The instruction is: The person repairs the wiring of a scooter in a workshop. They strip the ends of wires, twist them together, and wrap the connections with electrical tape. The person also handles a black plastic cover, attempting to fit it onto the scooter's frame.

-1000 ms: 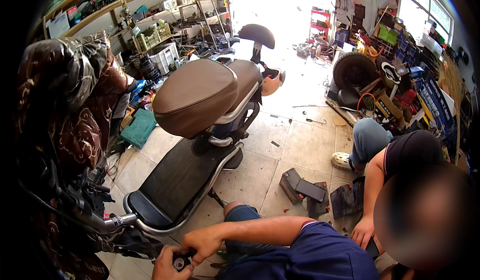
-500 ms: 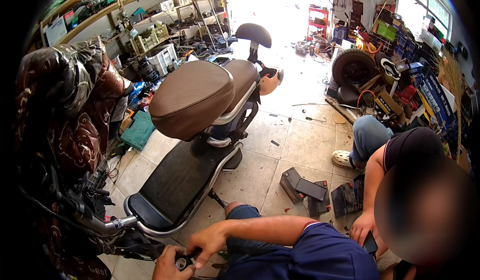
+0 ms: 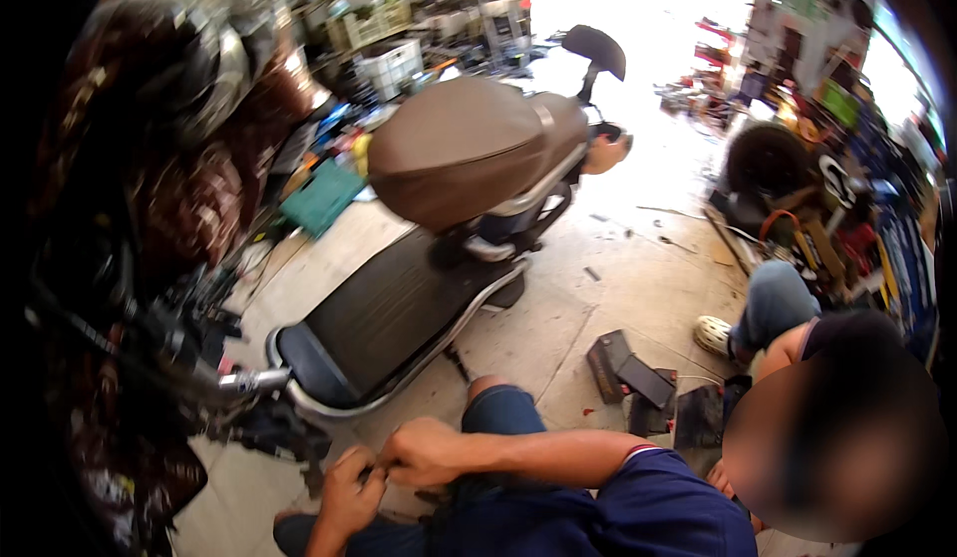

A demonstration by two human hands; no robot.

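Scooter [image 3: 459, 153] with a brown seat stands ahead, its black footboard [image 3: 384, 318] nearest. Below the footboard's front end, the left hand [image 3: 349, 495] pinches a small dark object [image 3: 368, 475], blurred and mostly hidden; the right hand [image 3: 424, 452] is curled close against it, though I cannot tell whether it grips too. Dark batteries [image 3: 700, 419] lie on the tiled floor [image 3: 558, 328] to the right, near a crouching co-worker [image 3: 783, 303].
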